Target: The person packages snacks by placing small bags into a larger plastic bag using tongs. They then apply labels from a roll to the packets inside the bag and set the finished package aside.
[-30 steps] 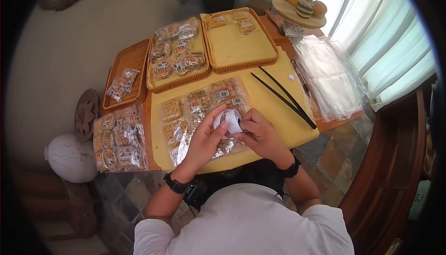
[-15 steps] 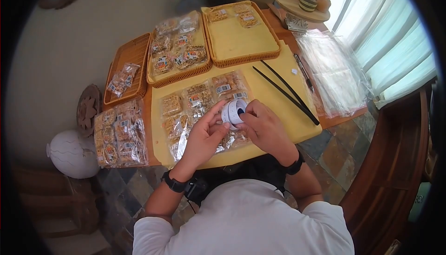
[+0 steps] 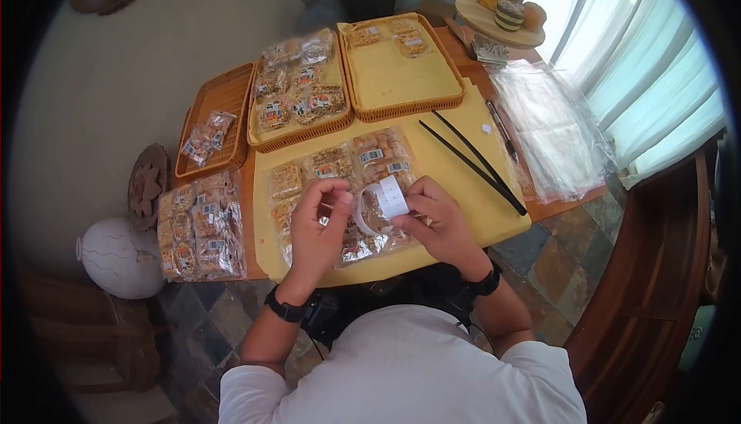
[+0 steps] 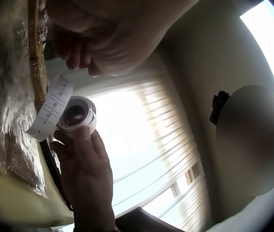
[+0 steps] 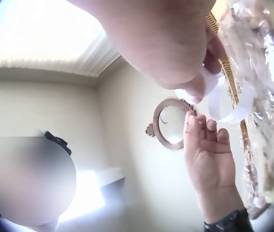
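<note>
In the head view the right hand (image 3: 441, 223) grips a roll of white labels (image 3: 394, 195), and a loose strip (image 3: 366, 215) loops out from it to the left. Printed marks show on the strip (image 4: 53, 109) in the left wrist view, beside the roll (image 4: 81, 112) pinched by the right hand (image 4: 86, 166). Palm up and fingers loosely bent, the left hand (image 5: 211, 164) is just apart from the strip (image 5: 237, 106) in the right wrist view. Below both hands lie clear packs of snack pieces (image 3: 328, 163) with small labels.
Three wicker trays (image 3: 351, 127) stand behind, two yellow-lined, all with packets. Black tongs (image 3: 478, 163), a pen (image 3: 502, 127) and clear bags (image 3: 549, 127) lie to the right. Another stack of packs (image 3: 202, 227) is at left, by a white round vase (image 3: 120, 258).
The left hand has come off the roll and moved left. The label strip has been let out into a wider loop, while the right hand still holds the roll.
</note>
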Demonstrator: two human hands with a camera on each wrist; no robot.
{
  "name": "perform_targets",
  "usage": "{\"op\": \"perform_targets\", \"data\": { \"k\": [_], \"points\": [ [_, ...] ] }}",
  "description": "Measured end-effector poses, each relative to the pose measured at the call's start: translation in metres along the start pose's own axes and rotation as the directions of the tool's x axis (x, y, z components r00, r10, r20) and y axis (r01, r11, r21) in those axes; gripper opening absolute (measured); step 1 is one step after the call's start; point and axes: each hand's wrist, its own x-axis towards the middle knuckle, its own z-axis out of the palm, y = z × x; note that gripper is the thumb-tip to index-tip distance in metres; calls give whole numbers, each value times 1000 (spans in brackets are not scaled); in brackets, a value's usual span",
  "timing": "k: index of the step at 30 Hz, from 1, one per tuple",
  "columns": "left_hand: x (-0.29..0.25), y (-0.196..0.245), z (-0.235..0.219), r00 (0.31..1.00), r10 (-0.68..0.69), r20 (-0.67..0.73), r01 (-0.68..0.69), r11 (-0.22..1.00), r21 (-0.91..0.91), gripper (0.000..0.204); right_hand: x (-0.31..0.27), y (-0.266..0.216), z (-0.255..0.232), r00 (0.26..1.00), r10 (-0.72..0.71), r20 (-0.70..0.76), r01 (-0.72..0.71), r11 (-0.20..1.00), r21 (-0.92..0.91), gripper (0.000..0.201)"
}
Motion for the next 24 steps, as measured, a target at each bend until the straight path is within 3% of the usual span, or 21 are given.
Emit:
{"op": "perform_targets", "data": {
  "k": [1, 3, 4, 5, 6, 7, 8, 9, 10, 12, 16, 19, 24],
  "points": [
    [1, -1, -5, 998, -3, -63, 5, 1000, 29, 23, 1, -1, -3, 1000, -6, 1, 6, 1000, -2, 18],
    [-2, -17, -5, 997, -42, -60, 40, 999, -27, 22, 1, -3, -8, 985, -128, -118, 150, 968, 201, 21],
    [-1, -14, -5, 995, -83, -46, 80, 993, -81, 22, 1, -1, -7, 984, -135, -117, 156, 967, 202, 21],
    [-4, -8, -4, 985, -168, 35, 172, 968, -185, 26, 0, 2, -6, 979, -96, -182, 150, 939, 309, 23],
    [-6, -2, 0, 986, -164, 34, 167, 968, -185, 26, 0, 4, -6, 969, -48, -241, 147, 899, 412, 24],
    [-10, 5, 6, 993, -95, 77, 109, 973, -202, 28, 2, 4, -8, 964, -90, -252, 164, 943, 288, 23],
    [-13, 9, 10, 993, -29, 118, 55, 974, -221, 30, 3, 2, -10, 963, -89, -253, 163, 944, 288, 23],
    [-15, 10, 11, 987, 90, 136, -79, 993, -83, 29, 3, -1, -11, 962, -134, -238, 175, 972, 159, 23],
    [-15, 15, 13, 987, 87, 134, -77, 994, -83, 29, 3, -4, -11, 960, -178, -214, 188, 982, 28, 23],
    [-16, 29, 21, 954, 228, 197, -242, 969, 47, 30, 2, -7, -6, 958, -200, -206, 200, 980, -21, 23],
    [-12, 18, 26, 987, 148, 58, -148, 989, 10, 17, -2, -7, 1, 970, -184, -159, 156, 972, -174, 21],
    [-10, 17, 23, 994, 69, 79, -66, 997, -42, 10, -4, -4, 4, 980, -179, -91, 151, 956, -252, 20],
    [-7, 13, 24, 996, -50, 78, 46, 998, 43, 14, -6, -5, 7, 985, -164, -61, 149, 968, -203, 18]
  ]
}}
